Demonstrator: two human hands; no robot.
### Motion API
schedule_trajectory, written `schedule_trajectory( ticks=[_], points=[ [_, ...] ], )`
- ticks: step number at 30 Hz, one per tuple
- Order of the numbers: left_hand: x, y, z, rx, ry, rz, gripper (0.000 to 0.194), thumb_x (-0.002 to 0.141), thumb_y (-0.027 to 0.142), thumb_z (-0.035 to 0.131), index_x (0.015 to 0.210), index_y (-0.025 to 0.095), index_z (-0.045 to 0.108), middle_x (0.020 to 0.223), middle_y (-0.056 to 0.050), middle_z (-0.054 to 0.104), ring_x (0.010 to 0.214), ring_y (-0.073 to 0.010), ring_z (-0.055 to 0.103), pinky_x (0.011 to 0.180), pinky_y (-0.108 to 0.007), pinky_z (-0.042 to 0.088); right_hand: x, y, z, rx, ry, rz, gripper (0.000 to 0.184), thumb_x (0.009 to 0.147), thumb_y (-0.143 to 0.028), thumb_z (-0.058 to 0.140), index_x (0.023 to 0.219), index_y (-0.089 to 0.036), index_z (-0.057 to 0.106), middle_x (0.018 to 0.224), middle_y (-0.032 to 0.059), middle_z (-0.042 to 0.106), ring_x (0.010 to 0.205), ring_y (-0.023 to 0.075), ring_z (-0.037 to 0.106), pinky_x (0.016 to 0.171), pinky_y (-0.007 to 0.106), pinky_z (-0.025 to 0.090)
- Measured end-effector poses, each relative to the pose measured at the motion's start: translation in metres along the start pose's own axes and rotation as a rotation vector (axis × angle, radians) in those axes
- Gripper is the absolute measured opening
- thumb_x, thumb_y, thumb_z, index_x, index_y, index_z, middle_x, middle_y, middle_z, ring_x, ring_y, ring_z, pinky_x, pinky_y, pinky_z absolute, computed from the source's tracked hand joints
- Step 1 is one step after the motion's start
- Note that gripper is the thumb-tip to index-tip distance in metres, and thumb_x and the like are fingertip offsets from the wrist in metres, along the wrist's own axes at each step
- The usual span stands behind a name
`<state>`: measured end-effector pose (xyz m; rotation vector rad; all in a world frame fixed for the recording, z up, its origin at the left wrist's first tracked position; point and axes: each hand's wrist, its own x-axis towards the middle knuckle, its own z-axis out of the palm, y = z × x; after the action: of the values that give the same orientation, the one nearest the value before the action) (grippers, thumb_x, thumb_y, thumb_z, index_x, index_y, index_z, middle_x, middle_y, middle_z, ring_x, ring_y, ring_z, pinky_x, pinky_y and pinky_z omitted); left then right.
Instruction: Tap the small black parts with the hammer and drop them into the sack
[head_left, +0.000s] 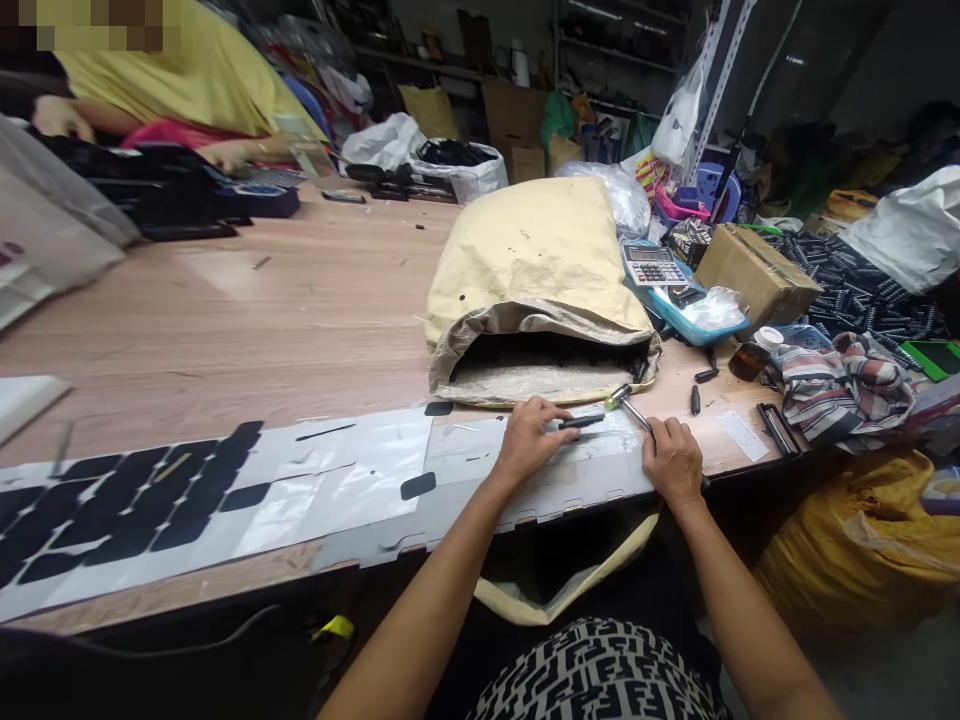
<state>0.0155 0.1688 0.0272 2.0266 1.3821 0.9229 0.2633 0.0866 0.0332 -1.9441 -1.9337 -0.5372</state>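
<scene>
My left hand pinches a short dark, narrow piece above the white sheeting at the table's front edge. In my right hand is a small hammer, with a metal shaft and a head that shows a yellow-green end. The hammer head is just right of the dark piece, and I cannot tell whether they touch. Just behind both hands lies a large cream sack, its dark mouth facing me. To the left, black rounded patches lie in rows on a white sheet.
A calculator rests on a blue basket at the right, near a cardboard box and a white-capped jar. Striped cloth lies farther right. A co-worker in a yellow top sits across the table at the left.
</scene>
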Motion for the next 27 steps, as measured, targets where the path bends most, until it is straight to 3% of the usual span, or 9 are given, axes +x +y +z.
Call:
schedule_trajectory(
  ticks=[4, 9, 15, 18, 22, 27],
  points=[
    [-0.026, 0.001, 0.011, 0.018, -0.014, -0.033, 0.016, 0.077, 0.032, 0.077, 0.092, 0.025, 0.078, 0.092, -0.003, 0.066, 0.094, -0.0233, 0.054, 0.087, -0.037, 0.045, 0.001, 0.002, 0.0, -0.008, 0.013, -0.006, 0.025, 0.092, -0.021, 0.051, 0.112, -0.019, 0.067, 0.088, 0.0061, 0.06, 0.083, 0.0206, 0.048, 0.073, 0.031, 0.035],
    [-0.024, 0.003, 0.013, 0.03, -0.013, -0.043, 0.016, 0.076, 0.031, 0.079, 0.091, 0.026, 0.079, 0.091, -0.003, 0.067, 0.094, -0.0235, 0.055, 0.087, -0.037, 0.044, 0.001, 0.01, 0.0, 0.087, 0.019, -0.05, 0.03, 0.095, -0.022, 0.049, 0.12, -0.019, 0.066, 0.091, 0.0069, 0.063, 0.086, 0.0209, 0.053, 0.078, 0.031, 0.042],
    [-0.021, 0.004, 0.012, 0.037, -0.013, -0.038, 0.016, 0.077, 0.032, 0.08, 0.092, 0.026, 0.08, 0.09, -0.002, 0.068, 0.093, -0.0228, 0.055, 0.087, -0.037, 0.044, -0.018, -0.012, -0.022, 0.584, 0.071, -0.06, 0.036, 0.1, -0.024, 0.045, 0.132, -0.021, 0.062, 0.109, 0.0089, 0.069, 0.101, 0.0203, 0.064, 0.09, 0.034, 0.053],
    [-0.022, 0.003, 0.013, 0.046, -0.01, -0.04, 0.016, 0.078, 0.033, 0.079, 0.093, 0.028, 0.08, 0.091, -0.002, 0.067, 0.093, -0.0222, 0.055, 0.087, -0.037, 0.043, -0.031, -0.029, -0.036, 0.729, 0.018, -0.113, 0.036, 0.1, -0.021, 0.047, 0.134, -0.023, 0.061, 0.113, 0.0084, 0.07, 0.104, 0.0187, 0.067, 0.093, 0.033, 0.055],
    [-0.023, 0.004, 0.013, 0.068, -0.017, -0.034, 0.018, 0.08, 0.034, 0.078, 0.097, 0.029, 0.08, 0.094, -0.002, 0.067, 0.095, -0.0219, 0.055, 0.086, -0.038, 0.042, -0.039, -0.04, -0.044, 0.756, -0.052, -0.137, 0.036, 0.1, -0.02, 0.049, 0.133, -0.023, 0.062, 0.107, 0.0073, 0.071, 0.098, 0.0176, 0.069, 0.09, 0.032, 0.057],
    [-0.023, 0.006, 0.011, 0.087, -0.034, -0.034, 0.018, 0.082, 0.033, 0.076, 0.099, 0.03, 0.08, 0.096, -0.001, 0.067, 0.094, -0.0215, 0.055, 0.085, -0.038, 0.042, -0.042, -0.044, -0.041, 0.744, -0.03, -0.143, 0.037, 0.1, -0.019, 0.048, 0.134, -0.023, 0.062, 0.105, 0.0078, 0.071, 0.094, 0.0173, 0.069, 0.087, 0.031, 0.057]
  ],
)
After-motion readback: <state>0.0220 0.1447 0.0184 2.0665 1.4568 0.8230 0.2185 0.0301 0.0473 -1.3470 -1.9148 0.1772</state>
